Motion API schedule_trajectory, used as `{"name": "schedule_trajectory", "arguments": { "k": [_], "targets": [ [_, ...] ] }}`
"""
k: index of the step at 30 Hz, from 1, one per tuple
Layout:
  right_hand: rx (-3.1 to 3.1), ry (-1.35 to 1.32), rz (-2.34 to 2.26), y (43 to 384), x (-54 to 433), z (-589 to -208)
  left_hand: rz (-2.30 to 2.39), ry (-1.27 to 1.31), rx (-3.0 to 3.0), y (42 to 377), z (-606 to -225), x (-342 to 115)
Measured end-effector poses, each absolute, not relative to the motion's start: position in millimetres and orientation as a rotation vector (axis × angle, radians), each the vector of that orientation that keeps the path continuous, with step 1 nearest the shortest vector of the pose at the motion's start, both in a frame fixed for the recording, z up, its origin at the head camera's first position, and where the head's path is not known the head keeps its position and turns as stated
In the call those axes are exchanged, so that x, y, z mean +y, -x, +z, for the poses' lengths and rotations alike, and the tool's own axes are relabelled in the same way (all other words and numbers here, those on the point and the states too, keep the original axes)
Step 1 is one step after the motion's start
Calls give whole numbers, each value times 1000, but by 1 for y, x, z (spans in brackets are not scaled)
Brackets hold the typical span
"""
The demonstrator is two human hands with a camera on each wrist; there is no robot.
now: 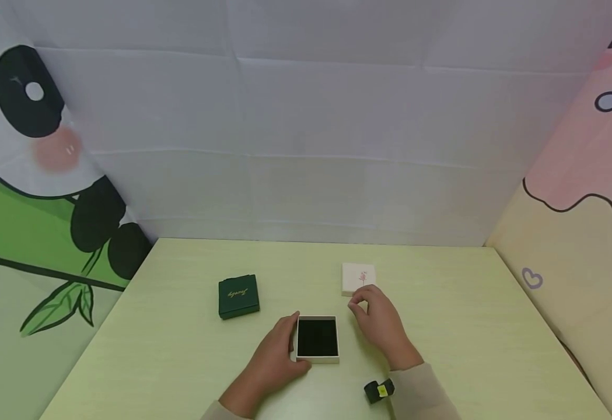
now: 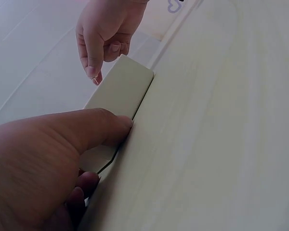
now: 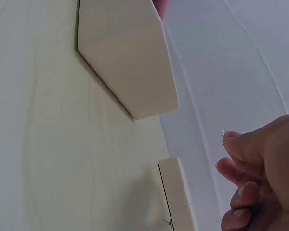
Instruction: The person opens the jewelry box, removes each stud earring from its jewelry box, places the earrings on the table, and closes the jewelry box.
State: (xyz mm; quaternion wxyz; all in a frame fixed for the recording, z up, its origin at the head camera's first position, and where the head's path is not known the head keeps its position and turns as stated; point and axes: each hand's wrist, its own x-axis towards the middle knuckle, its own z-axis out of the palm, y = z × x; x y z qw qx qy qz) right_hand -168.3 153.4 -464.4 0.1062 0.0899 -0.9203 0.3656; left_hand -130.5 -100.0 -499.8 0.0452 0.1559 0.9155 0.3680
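Observation:
My left hand (image 1: 276,356) grips the left side of a small white box (image 1: 318,360), thumb at its near corner and fingers along the far side. The box stands without its lid on the table, and its black lining (image 1: 317,336) faces up. Above the table to the right, my right hand (image 1: 380,321) pinches a tiny shiny metal piece (image 3: 223,136) between thumb and forefinger; I cannot tell its kind. Just behind that hand lies a white lid (image 1: 357,276) with a pink flower print. A tiny star-shaped metal piece (image 3: 168,223) shows at the lid's edge in the right wrist view.
A dark green jewelry box (image 1: 238,296) with gold lettering sits on the table at the left. Beside my right sleeve is a small black device (image 1: 378,391) with a yellow label. A pale cloth wall (image 1: 306,146) stands behind the table's far edge.

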Motion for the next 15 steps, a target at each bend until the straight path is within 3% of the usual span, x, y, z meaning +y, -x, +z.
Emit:
{"name": "schedule_trajectory", "arguments": {
  "k": [15],
  "targets": [
    [-2742, -188, 1080, 175, 160, -476, 1125, -465, 2790, 131, -501, -100]
  ]
}}
